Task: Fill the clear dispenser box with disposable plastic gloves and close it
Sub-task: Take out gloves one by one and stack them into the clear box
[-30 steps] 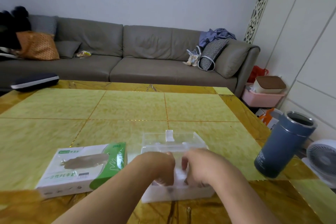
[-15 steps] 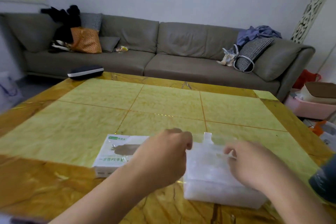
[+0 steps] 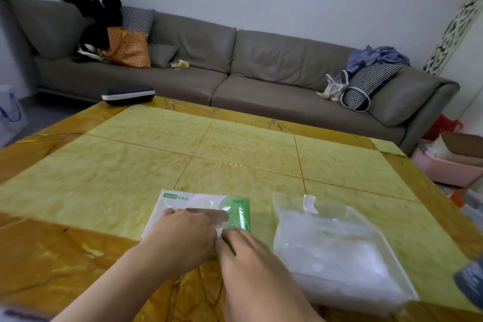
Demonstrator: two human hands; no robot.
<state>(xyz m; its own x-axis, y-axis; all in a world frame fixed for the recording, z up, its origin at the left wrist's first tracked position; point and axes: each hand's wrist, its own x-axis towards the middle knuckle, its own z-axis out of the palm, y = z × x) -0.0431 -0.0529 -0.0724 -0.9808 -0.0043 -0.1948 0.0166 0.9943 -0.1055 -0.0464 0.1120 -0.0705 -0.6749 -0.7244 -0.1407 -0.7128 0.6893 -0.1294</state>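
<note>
A: Where are the person's hands?

B: Close together over the near right part of the glove carton point(image 3: 198, 213). The left hand point(image 3: 183, 238) lies over its oval opening with fingers curled down, apparently pinching a bit of clear film there. The right hand point(image 3: 243, 251) sits just beside it, fingertips at the same spot; whether it grips anything cannot be told.

A: And the clear dispenser box?

B: The clear dispenser box point(image 3: 337, 248) stands just to the right of the right hand, apart from both hands. A layer of cloudy plastic gloves point(image 3: 326, 256) already lies inside. Its lid, with a white tab point(image 3: 309, 203) at the far edge, looks raised or laid back rather than shut, though the clear plastic makes that hard to read.

A: So how far along?

B: Judging by that, partway: some gloves are in, another batch seems to be coming out of the carton, and closing is not yet done.

A: What lies beyond?

B: All of it rests on a yellow-green tiled table point(image 3: 235, 154) with an amber marbled border. At the right edge, near the box, a dark blue tumbler point(image 3: 470, 280) just shows. Far ahead and left of the hands a dark case point(image 3: 128, 94) sits on the table's corner. Behind is a grey sofa point(image 3: 261, 70) with an orange bag point(image 3: 128, 47), checked cushions and bundled clothes; pink bins stand on the floor to the right.
</note>
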